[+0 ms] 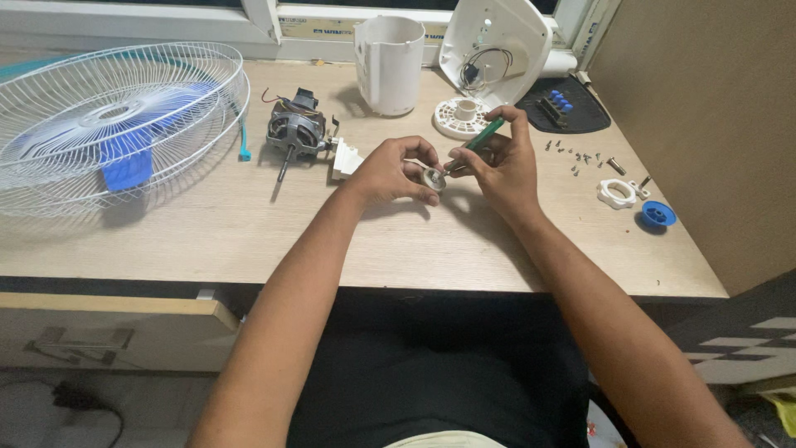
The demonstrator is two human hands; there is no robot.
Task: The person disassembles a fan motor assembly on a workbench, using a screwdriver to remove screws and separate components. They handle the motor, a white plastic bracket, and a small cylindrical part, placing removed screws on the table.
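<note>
The fan looks well on in being taken apart: the wire guard with blue blade [116, 124] lies at ten o'clock, the bare motor [296, 131] just left of the hands, white housing shells [496, 41] at twelve, and loose screws [576, 158] and a blue cap [658, 215] at three. At desk centre the left hand [394, 172] is closed around a small round part [434, 179], while the right hand [497, 162] grips a green-handled screwdriver [485, 133], tip at the part. Fingers hide most of that part, so what it is and what remains fastened is unclear.
</note>
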